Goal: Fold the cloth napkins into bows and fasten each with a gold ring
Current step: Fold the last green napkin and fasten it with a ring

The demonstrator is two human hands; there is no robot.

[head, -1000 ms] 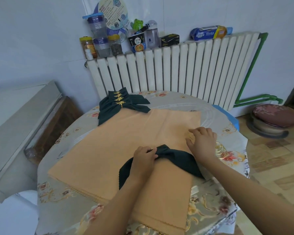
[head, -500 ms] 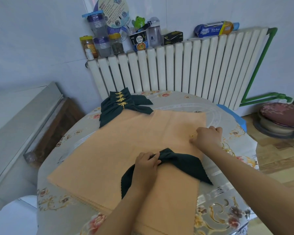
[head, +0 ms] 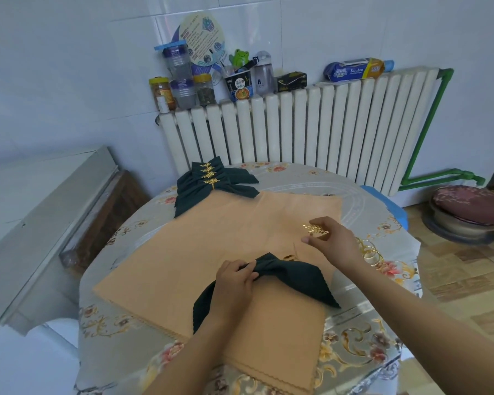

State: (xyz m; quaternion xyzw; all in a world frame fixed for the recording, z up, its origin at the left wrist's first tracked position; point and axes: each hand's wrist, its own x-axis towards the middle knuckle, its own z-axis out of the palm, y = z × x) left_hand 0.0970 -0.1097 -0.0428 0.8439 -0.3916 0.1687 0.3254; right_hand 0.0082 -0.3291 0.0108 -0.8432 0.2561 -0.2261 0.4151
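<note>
Napkin [head: 271, 280] lies long axis near-left to right, left hand [head: 234, 280] pinching its gathered middle. Right hand [head: 330, 240], earlier flat on the cloth, now lifted, pinching a ring [head: 315, 230].

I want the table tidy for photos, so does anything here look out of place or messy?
Nothing is spilled or damaged. Two small things: the orange cloth lies skewed across the table, one corner hanging over the near edge, and loose gold rings sit scattered by the right hand.
</note>
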